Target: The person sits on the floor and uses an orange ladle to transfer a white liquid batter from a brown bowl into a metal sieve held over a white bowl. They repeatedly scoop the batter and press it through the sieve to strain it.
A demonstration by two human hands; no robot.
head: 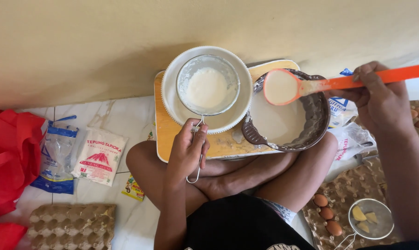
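Strainer (white batter inside) over white bowl; hands grip its handle and a full orange ladle.

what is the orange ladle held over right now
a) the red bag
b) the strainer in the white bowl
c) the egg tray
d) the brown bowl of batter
d: the orange ladle, full of white batter in the right hand, hangs over the brown bowl, beside the strainer.
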